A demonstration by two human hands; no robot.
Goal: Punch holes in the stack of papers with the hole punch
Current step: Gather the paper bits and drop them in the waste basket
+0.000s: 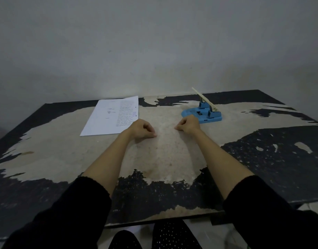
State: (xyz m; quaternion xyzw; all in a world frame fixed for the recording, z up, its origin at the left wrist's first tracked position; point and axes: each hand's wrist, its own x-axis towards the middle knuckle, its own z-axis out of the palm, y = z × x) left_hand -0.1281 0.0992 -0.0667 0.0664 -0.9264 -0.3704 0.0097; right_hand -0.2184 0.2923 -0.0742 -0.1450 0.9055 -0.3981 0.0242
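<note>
Left hand (143,129) and right hand (187,124) rest on the table (163,159), fingers curled narrow, holding nothing. Stack of papers (111,115) at 11 o'clock; hole punch (202,112), lever raised, at 1 o'clock. Risk: loose sheets fanning when lifted, misaligning holes.

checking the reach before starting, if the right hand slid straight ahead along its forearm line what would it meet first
Most likely the blue hole punch. The right hand rests curled on the table just short of its base, with nothing between them, though the depth is hard to judge.
</note>
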